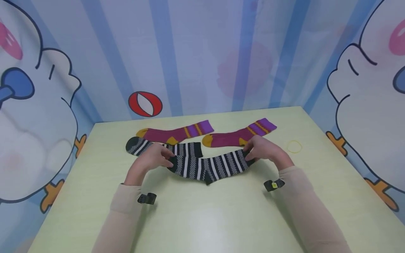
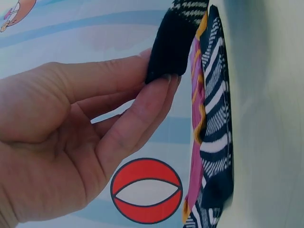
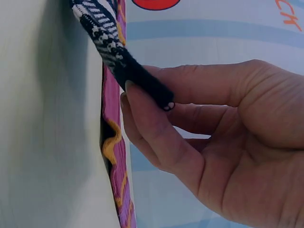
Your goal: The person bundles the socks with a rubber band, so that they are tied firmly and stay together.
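Note:
A black-and-white striped sock [image 1: 218, 167] is stretched between both hands in the head view, its dark heel sagging at the middle. My left hand [image 1: 155, 156] pinches the black toe [image 2: 168, 47] between thumb and fingers. At the other end, my right hand [image 1: 262, 147] pinches the dark cuff [image 3: 142, 83]. Behind it on the table lies a second striped sock [image 1: 193, 149], partly covered by the left hand and the held sock. Two maroon socks with mustard toes and purple cuffs lie farther back, one on the left [image 1: 164, 136] and one on the right [image 1: 229, 138].
A thin yellow ring [image 1: 294, 147] lies on the table [image 1: 202, 218] to the right of the right hand. The table's far edge meets a blue-striped curtain [image 1: 202, 63] printed with cartoon figures and a red ball.

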A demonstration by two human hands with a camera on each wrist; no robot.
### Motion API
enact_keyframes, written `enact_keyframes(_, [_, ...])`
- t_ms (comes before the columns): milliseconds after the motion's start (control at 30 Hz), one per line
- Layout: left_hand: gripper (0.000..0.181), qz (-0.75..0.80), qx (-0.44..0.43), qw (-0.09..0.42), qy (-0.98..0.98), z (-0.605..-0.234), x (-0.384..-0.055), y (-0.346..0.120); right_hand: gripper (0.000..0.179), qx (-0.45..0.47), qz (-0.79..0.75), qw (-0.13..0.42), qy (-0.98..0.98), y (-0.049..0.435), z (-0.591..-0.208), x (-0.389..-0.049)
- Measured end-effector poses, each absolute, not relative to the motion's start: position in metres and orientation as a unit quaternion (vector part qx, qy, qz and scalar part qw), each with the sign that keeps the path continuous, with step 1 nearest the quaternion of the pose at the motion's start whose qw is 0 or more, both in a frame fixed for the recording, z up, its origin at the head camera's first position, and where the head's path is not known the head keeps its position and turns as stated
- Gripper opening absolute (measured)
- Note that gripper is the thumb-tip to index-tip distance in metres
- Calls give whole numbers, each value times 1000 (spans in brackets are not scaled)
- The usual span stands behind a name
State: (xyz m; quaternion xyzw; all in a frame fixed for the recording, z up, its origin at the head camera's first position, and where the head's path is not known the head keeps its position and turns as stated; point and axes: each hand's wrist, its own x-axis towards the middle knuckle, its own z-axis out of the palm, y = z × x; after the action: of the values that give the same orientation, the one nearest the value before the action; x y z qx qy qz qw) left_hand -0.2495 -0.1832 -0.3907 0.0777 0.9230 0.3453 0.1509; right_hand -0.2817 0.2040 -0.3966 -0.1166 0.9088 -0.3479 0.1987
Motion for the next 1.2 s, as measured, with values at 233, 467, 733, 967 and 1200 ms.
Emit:
enact_keyframes(233, [36, 342, 90, 168, 920, -389, -247, -198, 27, -128, -338, 215, 907, 194, -394, -276])
enact_keyframes(467, [32, 323, 110, 170, 925, -386, -246, -207, 20, -130, -328, 228, 907, 186, -396, -273])
enact_keyframes(733, [32, 316, 114, 179, 925, -387, -246, -218, 23, -146, -328, 227, 905, 177, -399, -270])
enact_keyframes(967, [31, 315, 119, 179, 924, -388, -247, -223, 26, -161, -335, 227, 900, 172, -400, -268])
enact_keyframes(1200, [25, 305, 112, 203, 924, -395, -249, -222, 29, -151, -325, 239, 902, 169, -404, -268])
